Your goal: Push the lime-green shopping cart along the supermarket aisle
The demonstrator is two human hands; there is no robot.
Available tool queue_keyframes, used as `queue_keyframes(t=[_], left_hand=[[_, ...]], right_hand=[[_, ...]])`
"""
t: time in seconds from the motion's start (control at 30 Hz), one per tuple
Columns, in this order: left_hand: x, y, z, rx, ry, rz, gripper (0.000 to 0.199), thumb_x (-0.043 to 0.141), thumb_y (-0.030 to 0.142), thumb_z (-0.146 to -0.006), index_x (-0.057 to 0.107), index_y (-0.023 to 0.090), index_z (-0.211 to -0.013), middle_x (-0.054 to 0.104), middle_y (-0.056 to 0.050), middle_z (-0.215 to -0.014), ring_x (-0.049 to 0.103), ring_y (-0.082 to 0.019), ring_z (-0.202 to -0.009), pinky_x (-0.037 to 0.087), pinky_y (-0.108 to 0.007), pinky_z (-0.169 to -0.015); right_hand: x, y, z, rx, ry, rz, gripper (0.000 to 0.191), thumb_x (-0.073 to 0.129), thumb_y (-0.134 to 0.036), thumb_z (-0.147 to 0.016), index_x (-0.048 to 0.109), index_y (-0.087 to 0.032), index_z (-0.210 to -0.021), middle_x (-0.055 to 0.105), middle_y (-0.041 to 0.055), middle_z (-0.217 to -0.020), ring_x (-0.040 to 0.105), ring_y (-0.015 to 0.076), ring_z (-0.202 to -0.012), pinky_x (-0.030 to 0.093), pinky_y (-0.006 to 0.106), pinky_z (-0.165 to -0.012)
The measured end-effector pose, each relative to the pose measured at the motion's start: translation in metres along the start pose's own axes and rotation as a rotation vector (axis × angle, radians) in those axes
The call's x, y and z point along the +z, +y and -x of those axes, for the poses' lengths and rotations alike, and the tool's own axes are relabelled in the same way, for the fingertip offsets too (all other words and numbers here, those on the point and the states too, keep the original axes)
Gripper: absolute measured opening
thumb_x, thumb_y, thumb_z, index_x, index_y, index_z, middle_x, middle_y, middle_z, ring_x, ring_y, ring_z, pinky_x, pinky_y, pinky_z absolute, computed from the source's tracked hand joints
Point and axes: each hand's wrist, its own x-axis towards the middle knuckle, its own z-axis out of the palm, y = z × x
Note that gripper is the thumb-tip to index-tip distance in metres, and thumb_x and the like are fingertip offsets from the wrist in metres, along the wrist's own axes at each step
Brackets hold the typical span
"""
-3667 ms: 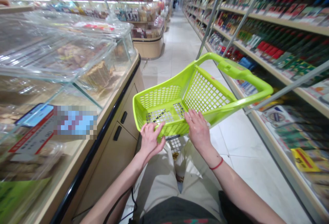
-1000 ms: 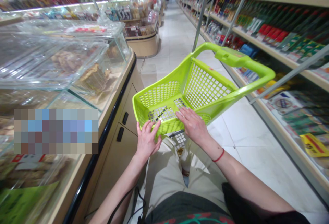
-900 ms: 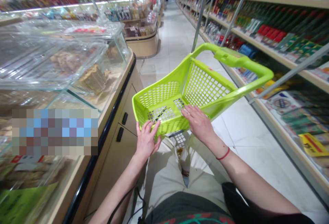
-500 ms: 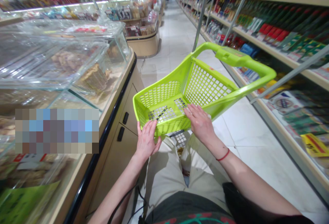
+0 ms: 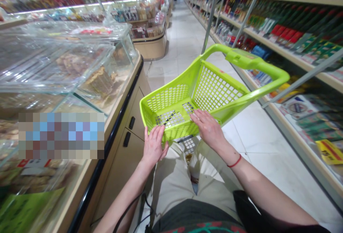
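Head view: your left hand (image 5: 154, 147) and right hand (image 5: 210, 129) are both open, fingers spread against the near edge of a lime-green plastic basket (image 5: 171, 97), not clenched around it. The basket sits in front of your lap, above a tiled floor (image 5: 254, 136), between a glass display case (image 5: 66, 58) on your left and packed shelves (image 5: 292, 15) on your right.

This is a grocery store aisle. On the left stand glass-topped display counters (image 5: 66, 61) of packaged and loose snacks, and on the right, long shelves (image 5: 278, 15) of bottles and boxed goods. Between them runs a white tiled floor (image 5: 257, 136), and a lime-green plastic shopping basket (image 5: 214, 94) is in view.
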Motion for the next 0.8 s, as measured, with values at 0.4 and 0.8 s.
queue_keyframes(t=[0.4, 0.8], left_hand=[[0.000, 0.001, 0.001, 0.001, 0.016, 0.034, 0.074, 0.058, 0.026, -0.081, 0.031, 0.013, -0.149, 0.054, -0.016, -0.136, 0.040, -0.036, -0.134, 0.015, -0.064, -0.119], [0.002, 0.002, 0.001, -0.017, 0.028, -0.008, 0.069, 0.056, 0.026, -0.084, 0.034, 0.014, -0.148, 0.056, -0.016, -0.133, 0.043, -0.034, -0.133, 0.020, -0.061, -0.118]], right_hand=[[0.010, -0.014, 0.001, 0.013, 0.046, -0.041, 0.053, 0.040, 0.003, -0.086, 0.057, -0.014, -0.134, 0.056, 0.0160, -0.141, 0.043, 0.0234, -0.140, 0.038, 0.050, -0.115], [0.016, -0.039, -0.005, -0.022, -0.017, -0.115, 0.058, 0.042, 0.003, -0.084, 0.055, -0.015, -0.137, 0.054, 0.0146, -0.144, 0.043, 0.0219, -0.140, 0.037, 0.047, -0.117]])
